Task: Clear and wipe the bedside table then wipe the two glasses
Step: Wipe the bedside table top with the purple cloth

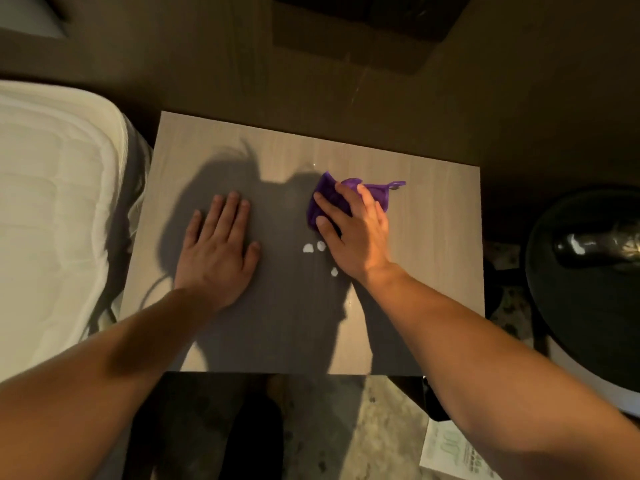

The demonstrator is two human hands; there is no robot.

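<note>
Cloth (329, 194), purple and bunched, lies on the bedside table (433, 237), right of its middle and toward the far edge. Your right hand (353, 233) covers the near part of it: the fingers lie nearly straight across the fabric and press it to the wood, with the thumb stretched along the cloth's left side. A corner of the cloth sticks out past your fingertips toward the right. Just beside the heel of that hand, on the tabletop, sit three small white spots (308, 248); you cannot tell what they are. Your left hand (216, 251) rests flat on the table's left half, palm down, fingers straight and slightly spread, holding nothing. Your shadow falls across the middle of the pale wood. A white quilted mattress (52, 202) stands close against the table's left side. To the right is a round black container (581, 306) with something shiny inside. A printed paper (450, 455) lies on the floor near the table's right front corner.
</note>
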